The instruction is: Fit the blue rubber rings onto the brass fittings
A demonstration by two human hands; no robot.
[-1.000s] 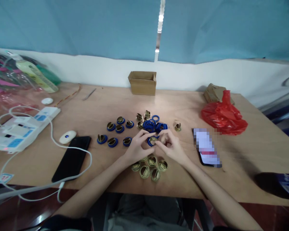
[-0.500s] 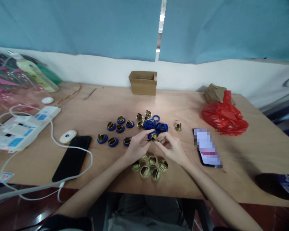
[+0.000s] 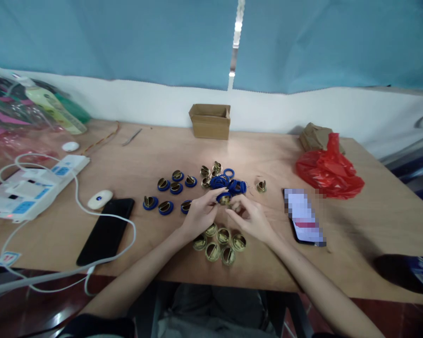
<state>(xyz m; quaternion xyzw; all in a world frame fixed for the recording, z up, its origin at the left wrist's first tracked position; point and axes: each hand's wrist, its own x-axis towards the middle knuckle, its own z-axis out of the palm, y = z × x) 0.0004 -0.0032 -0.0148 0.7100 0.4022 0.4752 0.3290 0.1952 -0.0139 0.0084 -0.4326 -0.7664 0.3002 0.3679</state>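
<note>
A round brass-coloured metal fitting with a blue ring point(image 3: 224, 199) is held up between my two hands. My left hand point(image 3: 201, 215) pinches it from the left, thumb and finger at the blue ring. From the right, my right hand point(image 3: 253, 217) has its thumb and forefinger closed at the fitting's edge. Below the hands lie several bare brass-coloured fittings point(image 3: 223, 236). Loose blue rings point(image 3: 218, 181) are piled just behind, with more bare fittings point(image 3: 205, 172) beside them. Several fittings with blue rings point(image 3: 165, 207) lie to the left, one partly hidden by my left hand.
A small cardboard box point(image 3: 210, 123) stands against the wall. To the right are a phone with a lit screen point(image 3: 305, 216) and a red plastic bag point(image 3: 329, 173). A dark phone point(image 3: 105, 232), a white cable and a power strip point(image 3: 35, 190) occupy the left. One fitting point(image 3: 261, 186) lies apart.
The held fitting has turned slightly, so its upright flap shows less. My right fingers have shifted a little at its edge. Everything on the table stays where it was.
</note>
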